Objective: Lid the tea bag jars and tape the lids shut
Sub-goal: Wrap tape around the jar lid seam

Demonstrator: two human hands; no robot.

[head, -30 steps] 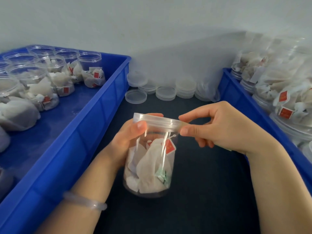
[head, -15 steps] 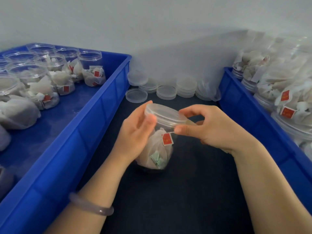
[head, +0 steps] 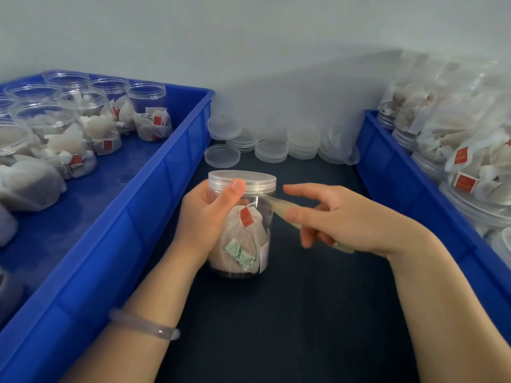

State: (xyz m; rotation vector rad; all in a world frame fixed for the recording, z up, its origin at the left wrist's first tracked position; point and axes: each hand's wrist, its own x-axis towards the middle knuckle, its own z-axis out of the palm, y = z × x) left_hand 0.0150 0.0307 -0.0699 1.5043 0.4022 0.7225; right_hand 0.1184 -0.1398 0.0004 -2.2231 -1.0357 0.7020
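Left hand (head: pixel 206 217) curled in a grip, thumb up; right hand (head: pixel 351 221) pinching, forefinger extended

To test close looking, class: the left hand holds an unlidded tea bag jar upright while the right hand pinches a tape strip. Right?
No: the head view shows a clear lid on the jar. The left hand does hold it upright, and the right hand pinches the tape strip.

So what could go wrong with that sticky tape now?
The tape stretches loose between the lid and the right hand, so it might twist and stick to itself.
Only one end seems to touch the lid's edge, so a pull might peel it off.
The left hand alone grips the jar; a hard tug could tip it.
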